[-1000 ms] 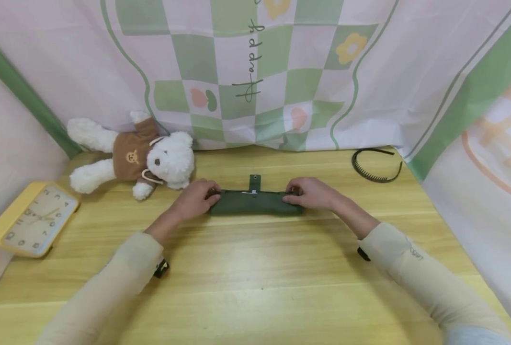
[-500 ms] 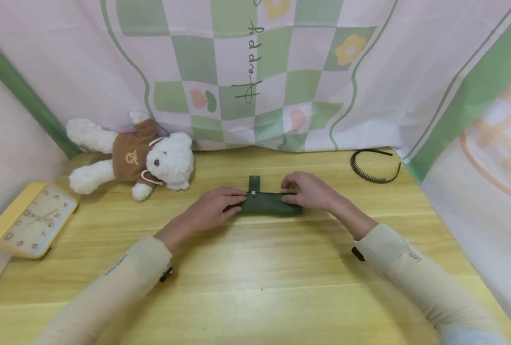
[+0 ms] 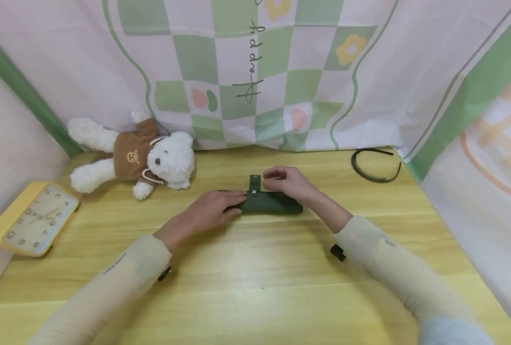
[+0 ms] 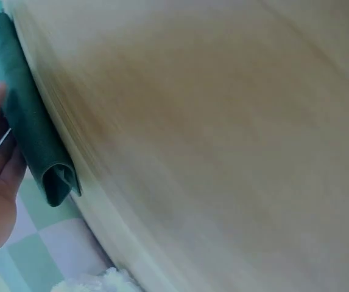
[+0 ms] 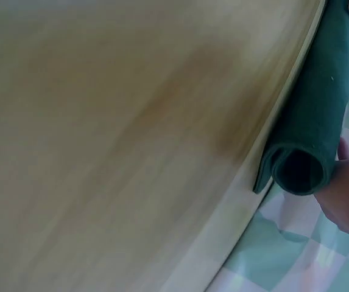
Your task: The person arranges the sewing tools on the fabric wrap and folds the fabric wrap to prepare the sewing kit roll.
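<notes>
A dark green rolled-up pouch (image 3: 272,203) lies across the wooden table, its strap with a metal snap (image 3: 255,183) sticking out at the far side. My left hand (image 3: 210,211) holds the left part of the roll, fingers over the top and thumb at the near side. Just right of the strap, my right hand (image 3: 291,183) hovers behind the roll with loosely bent fingers and nothing held. Both wrist views show the roll's hollow ends; in the right wrist view the roll (image 5: 317,109) has a loose edge lying along the table.
A white plush bear (image 3: 171,158) in a brown top lies at the back left. Beside it stands a yellow clock (image 3: 31,218). A black toothed headband (image 3: 373,179) rests at the back right. A green-and-white checked curtain (image 3: 238,72) hangs behind the table.
My left hand has moved right along the roll, from its left end towards the strap. The right hand has let go of the roll's right part and moved left and back, beside the strap.
</notes>
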The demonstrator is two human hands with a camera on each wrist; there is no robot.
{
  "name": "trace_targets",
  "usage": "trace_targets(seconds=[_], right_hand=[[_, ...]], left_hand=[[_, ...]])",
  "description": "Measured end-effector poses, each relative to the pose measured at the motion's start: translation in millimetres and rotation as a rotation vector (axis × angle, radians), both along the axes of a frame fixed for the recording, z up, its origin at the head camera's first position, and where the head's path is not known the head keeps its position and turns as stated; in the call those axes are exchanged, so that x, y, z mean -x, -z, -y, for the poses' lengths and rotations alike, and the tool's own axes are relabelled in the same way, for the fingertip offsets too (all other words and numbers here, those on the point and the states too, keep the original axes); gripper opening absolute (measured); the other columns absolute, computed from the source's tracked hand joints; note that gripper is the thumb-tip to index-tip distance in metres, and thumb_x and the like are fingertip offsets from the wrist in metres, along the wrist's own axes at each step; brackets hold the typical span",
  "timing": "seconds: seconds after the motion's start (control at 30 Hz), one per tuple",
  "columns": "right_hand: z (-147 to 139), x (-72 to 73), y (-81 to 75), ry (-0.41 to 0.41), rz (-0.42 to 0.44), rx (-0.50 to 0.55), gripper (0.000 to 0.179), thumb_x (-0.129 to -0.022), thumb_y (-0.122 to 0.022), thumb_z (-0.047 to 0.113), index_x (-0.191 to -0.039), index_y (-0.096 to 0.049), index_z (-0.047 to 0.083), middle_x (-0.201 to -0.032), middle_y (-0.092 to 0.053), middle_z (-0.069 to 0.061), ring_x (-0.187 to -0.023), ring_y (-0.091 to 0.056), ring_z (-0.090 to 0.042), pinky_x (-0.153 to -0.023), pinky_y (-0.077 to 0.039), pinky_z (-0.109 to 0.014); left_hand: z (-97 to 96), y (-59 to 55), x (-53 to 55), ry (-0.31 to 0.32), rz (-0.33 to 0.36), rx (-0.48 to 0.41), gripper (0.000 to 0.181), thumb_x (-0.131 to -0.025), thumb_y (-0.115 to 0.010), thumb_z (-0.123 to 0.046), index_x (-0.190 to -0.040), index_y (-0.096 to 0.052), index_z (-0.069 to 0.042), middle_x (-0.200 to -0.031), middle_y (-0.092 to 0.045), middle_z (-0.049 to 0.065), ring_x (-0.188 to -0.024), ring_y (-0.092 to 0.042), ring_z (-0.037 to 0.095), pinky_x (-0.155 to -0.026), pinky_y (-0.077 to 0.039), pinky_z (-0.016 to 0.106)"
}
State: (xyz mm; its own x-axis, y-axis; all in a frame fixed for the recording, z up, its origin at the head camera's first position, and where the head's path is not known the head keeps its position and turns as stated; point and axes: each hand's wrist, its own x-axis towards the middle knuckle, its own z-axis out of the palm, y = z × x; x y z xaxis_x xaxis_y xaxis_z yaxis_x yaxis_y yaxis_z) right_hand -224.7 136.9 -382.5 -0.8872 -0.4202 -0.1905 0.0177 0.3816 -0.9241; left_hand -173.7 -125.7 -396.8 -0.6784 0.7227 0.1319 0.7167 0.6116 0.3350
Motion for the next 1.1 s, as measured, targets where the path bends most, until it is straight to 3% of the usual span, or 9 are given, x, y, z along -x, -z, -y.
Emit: trace_targets(seconds=[0.1,0.2,0.33,0.47,0.63,0.87,1.1], right_hand=[[5,3.7,3.8,0.034,0.086,0.09,0.048,-0.101,-0.061,0.007,-0.144,-0.047,-0.01,-0.138,-0.054,-0.026,-0.124,-0.057,-0.038,-0.099,-0.052,-0.04],[10,6.8,6.0,0.042,0.133,0.126,0.048,-0.101,-0.06,0.002,-0.144,-0.044,-0.013,-0.138,-0.052,-0.029,-0.123,-0.057,-0.038,-0.098,-0.052,-0.037],[13,9.0,6.5,0.036,0.147,0.122,0.047,-0.1,-0.059,0.0,-0.144,-0.045,-0.013,-0.138,-0.052,-0.029,-0.121,-0.058,-0.034,-0.098,-0.052,-0.036],[13,10.6,7.0,0.044,0.173,0.151,0.046,-0.1,-0.058,-0.003,-0.144,-0.045,-0.013,-0.138,-0.052,-0.029,-0.116,-0.06,-0.032,-0.097,-0.053,-0.036],[12,11.1,8.0,0.049,0.184,0.177,0.042,-0.1,-0.058,-0.004,-0.14,-0.049,-0.013,-0.128,-0.056,-0.027,-0.105,-0.064,-0.025,-0.095,-0.054,-0.034],[13,10.9,8.4,0.05,0.176,0.161,0.036,-0.1,-0.059,-0.003,-0.134,-0.054,-0.012,-0.113,-0.06,-0.016,-0.096,-0.063,-0.017,-0.088,-0.056,-0.03],[16,10.4,9.1,0.089,0.161,0.147,0.026,-0.1,-0.063,0.001,-0.123,-0.062,-0.01,-0.107,-0.064,-0.014,-0.09,-0.065,-0.018,-0.081,-0.057,-0.027]], left_hand=[[-2.7,1.0,1.5,-0.06,0.065,-0.061,0.043,-0.101,-0.065,-0.032,-0.136,-0.065,-0.007,-0.14,-0.061,0.009,-0.125,-0.061,0.026,-0.103,-0.049,0.041],[-4.9,2.1,3.3,-0.108,0.073,-0.105,0.042,-0.099,-0.068,-0.035,-0.13,-0.069,-0.007,-0.134,-0.065,0.009,-0.119,-0.065,0.026,-0.098,-0.052,0.041],[-8.5,3.6,6.5,-0.153,0.068,-0.116,0.044,-0.094,-0.073,-0.039,-0.125,-0.073,-0.007,-0.128,-0.069,0.008,-0.115,-0.067,0.025,-0.097,-0.053,0.041],[-12.4,4.9,9.6,-0.197,0.106,-0.124,0.048,-0.089,-0.078,-0.043,-0.122,-0.074,-0.008,-0.124,-0.071,0.006,-0.115,-0.067,0.024,-0.099,-0.051,0.04],[-16.8,4.7,11.0,-0.24,0.109,-0.142,0.043,-0.087,-0.081,-0.04,-0.115,-0.076,-0.009,-0.119,-0.073,0.005,-0.113,-0.067,0.024,-0.099,-0.05,0.041],[-19.5,3.5,9.5,-0.268,0.092,-0.133,0.038,-0.086,-0.082,-0.038,-0.111,-0.077,-0.009,-0.115,-0.074,0.004,-0.11,-0.068,0.023,-0.098,-0.051,0.04],[-20.0,4.4,7.8,-0.262,0.069,-0.124,0.037,-0.086,-0.082,-0.038,-0.109,-0.077,-0.009,-0.112,-0.074,0.005,-0.107,-0.068,0.023,-0.096,-0.052,0.04]])
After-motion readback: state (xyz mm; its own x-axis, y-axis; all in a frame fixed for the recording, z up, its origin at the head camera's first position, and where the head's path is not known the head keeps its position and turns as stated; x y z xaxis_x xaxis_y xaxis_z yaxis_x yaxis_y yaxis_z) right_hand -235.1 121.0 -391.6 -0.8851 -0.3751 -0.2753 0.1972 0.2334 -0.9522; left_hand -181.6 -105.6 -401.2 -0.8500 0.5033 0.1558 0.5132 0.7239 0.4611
